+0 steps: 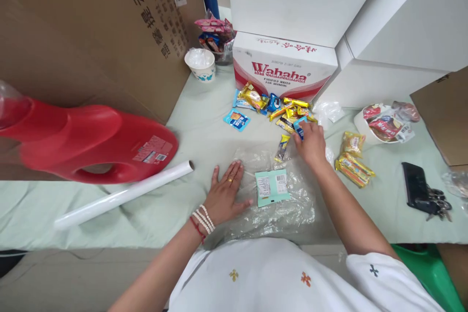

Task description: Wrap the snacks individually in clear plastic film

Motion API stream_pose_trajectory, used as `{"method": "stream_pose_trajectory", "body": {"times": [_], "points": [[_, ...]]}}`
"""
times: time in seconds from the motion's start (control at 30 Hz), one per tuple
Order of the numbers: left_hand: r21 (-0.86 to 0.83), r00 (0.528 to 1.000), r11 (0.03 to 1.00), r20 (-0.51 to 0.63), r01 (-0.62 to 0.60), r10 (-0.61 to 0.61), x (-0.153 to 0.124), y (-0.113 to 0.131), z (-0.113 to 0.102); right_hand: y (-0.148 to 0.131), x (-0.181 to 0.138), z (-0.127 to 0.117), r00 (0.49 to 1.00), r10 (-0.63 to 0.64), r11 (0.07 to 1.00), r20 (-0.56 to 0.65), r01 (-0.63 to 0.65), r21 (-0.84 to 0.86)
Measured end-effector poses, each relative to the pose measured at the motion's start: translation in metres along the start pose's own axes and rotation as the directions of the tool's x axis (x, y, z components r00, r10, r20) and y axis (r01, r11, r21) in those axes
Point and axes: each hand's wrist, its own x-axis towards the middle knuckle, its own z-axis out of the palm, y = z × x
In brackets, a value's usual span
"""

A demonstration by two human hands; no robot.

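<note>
My left hand [224, 191] lies flat and open on the left edge of a clear plastic bag [288, 204] spread on the pale green table cloth. A mint-green snack packet [272, 187] lies on the bag beside that hand. My right hand [310, 141] reaches into a heap of small wrapped snacks [278, 105] in front of a Wahaha box [283, 69], its fingers pinched on a small blue packet [299, 126]. A yellow bar [282, 148] lies just left of that hand.
A red detergent jug [84, 144] lies on its side at left beside a white tube [124, 194]. Large cardboard stands behind it. A paper cup [200, 64], a bowl of wrappers [383, 124], yellow packets [354, 163], a phone with keys [420, 187] and white boxes surround the area.
</note>
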Motion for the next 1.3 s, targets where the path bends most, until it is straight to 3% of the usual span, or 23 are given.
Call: {"method": "stream_pose_trajectory", "body": {"times": [0.07, 0.2, 0.43, 0.53, 0.6, 0.7, 0.87, 0.93, 1.03, 1.07, 1.2, 1.3], "points": [[0.01, 0.999, 0.999, -0.019, 0.035, -0.035, 0.0, 0.001, -0.001, 0.012, 0.012, 0.009, 0.997, 0.071, 0.995, 0.008, -0.07, -0.066], [0.033, 0.996, 0.996, -0.049, 0.078, -0.076, 0.002, 0.004, 0.0, 0.026, 0.012, 0.021, 0.999, 0.036, 0.995, 0.032, -0.032, -0.094], [0.04, 0.995, 0.996, -0.058, 0.079, -0.076, 0.002, 0.005, 0.0, 0.047, 0.004, -0.01, 0.987, 0.131, 0.991, -0.097, -0.13, 0.021], [0.045, 0.995, 0.996, -0.065, 0.08, -0.077, 0.002, 0.005, 0.0, 0.044, 0.013, -0.015, 0.998, -0.004, 0.972, 0.067, -0.012, 0.234], [0.049, 0.995, 0.995, -0.067, 0.083, -0.079, 0.002, 0.005, 0.001, 0.033, 0.02, -0.011, 0.97, -0.158, 0.935, 0.184, 0.088, 0.343], [0.054, 0.995, 0.995, -0.062, 0.085, -0.081, 0.003, 0.005, 0.001, 0.011, 0.034, -0.004, 0.943, -0.262, 0.945, 0.205, 0.207, 0.253], [0.05, 0.996, 0.996, -0.042, 0.081, -0.078, 0.002, 0.005, -0.001, -0.014, 0.07, -0.005, 0.992, -0.126, 0.992, 0.003, 0.126, 0.006], [0.039, 0.996, 0.996, -0.037, 0.078, -0.076, 0.001, 0.005, -0.002, -0.017, 0.08, -0.007, 0.983, -0.155, 0.985, 0.098, 0.162, -0.066], [0.023, 0.997, 0.997, -0.036, 0.076, -0.075, 0.0, 0.004, -0.002, -0.014, 0.079, -0.005, 0.902, -0.255, 0.948, 0.348, 0.304, -0.093], [0.02, 0.997, 0.997, -0.037, 0.074, -0.073, 0.0, 0.004, -0.002, -0.011, 0.076, -0.003, 0.888, -0.269, 0.942, 0.373, 0.323, -0.09], [0.012, 0.997, 0.998, -0.037, 0.066, -0.065, 0.0, 0.003, -0.001, 0.005, 0.058, -0.001, 0.911, -0.258, 0.948, 0.321, 0.303, -0.099], [0.019, 0.997, 0.998, -0.041, 0.062, -0.061, 0.001, 0.002, -0.001, 0.011, 0.053, 0.0, 0.88, -0.26, 0.935, 0.397, 0.332, -0.125]]}}
